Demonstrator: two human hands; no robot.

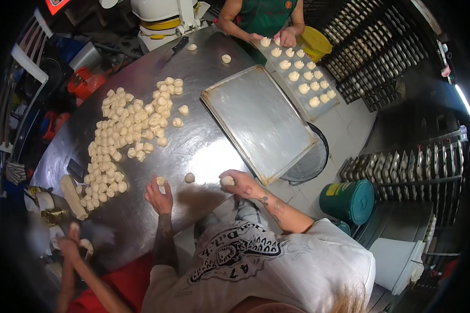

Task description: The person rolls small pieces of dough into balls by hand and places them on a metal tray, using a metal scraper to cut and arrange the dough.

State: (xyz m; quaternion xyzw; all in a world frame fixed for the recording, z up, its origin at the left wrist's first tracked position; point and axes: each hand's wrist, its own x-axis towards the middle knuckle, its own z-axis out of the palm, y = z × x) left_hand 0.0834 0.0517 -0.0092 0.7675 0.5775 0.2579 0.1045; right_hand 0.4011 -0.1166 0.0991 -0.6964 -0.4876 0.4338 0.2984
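One head-worn fisheye view looked steeply down from above the person's shoulders onto the steel table [203,141], close over it, edges bending, facing a co-worker across the far side.

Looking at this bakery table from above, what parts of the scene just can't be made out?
- Head view: the dough ball in the right hand is mostly covered by its fingers.
- The dough piece at the left hand is too small to show its shape.
- The co-worker's hand at the lower left is blurred.
- The racks on the right sit dark and bent at the rim.
- The round bin is half hidden under the empty tray.
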